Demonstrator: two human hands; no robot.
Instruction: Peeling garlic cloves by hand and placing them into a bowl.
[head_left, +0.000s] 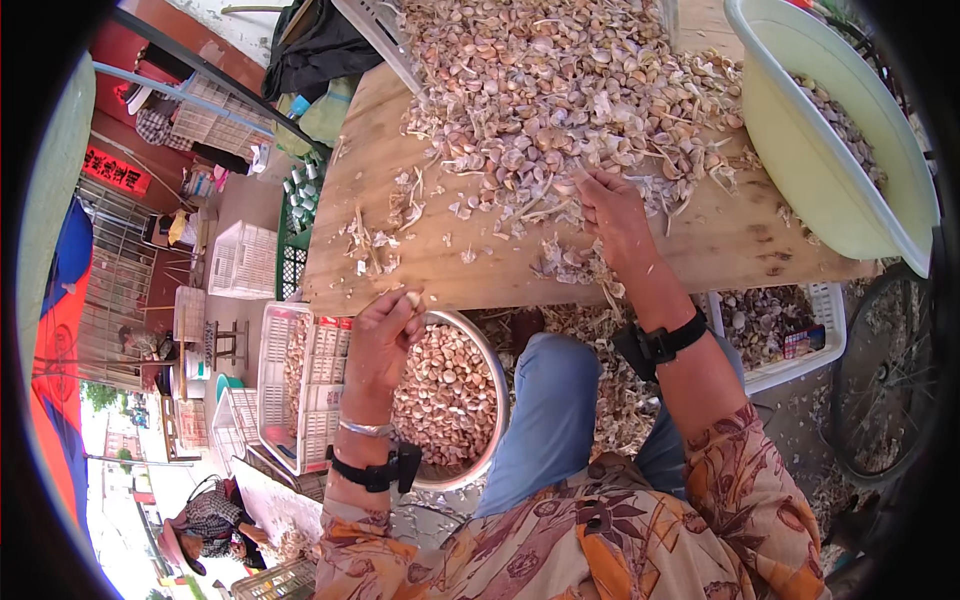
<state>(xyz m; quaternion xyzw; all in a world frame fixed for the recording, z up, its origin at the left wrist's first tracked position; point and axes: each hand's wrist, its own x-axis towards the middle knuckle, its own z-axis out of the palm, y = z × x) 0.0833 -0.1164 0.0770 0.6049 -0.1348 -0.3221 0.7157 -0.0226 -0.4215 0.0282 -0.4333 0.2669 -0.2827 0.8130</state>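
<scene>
While one garlic clove (414, 299) is pinched in the left hand (383, 330), the fingertips of the right hand (615, 215) are drawn together over the heap; whether anything is gripped cannot be told. Papery cloves (570, 100) are heaped at 1 o'clock on the wooden table (345, 195). Cloves are also held in four containers: round tub (503, 400), 7; curved plastic basin (800, 170), 2; white crate (790, 373), 3; slatted crate (322, 400), 8.

This looks like an open-air work place: garlic cloves (560, 95) lie heaped on a wooden table (460, 283), white crates (243, 264) stand about, and an orange and blue tarp (62, 365) hangs at the side.
</scene>
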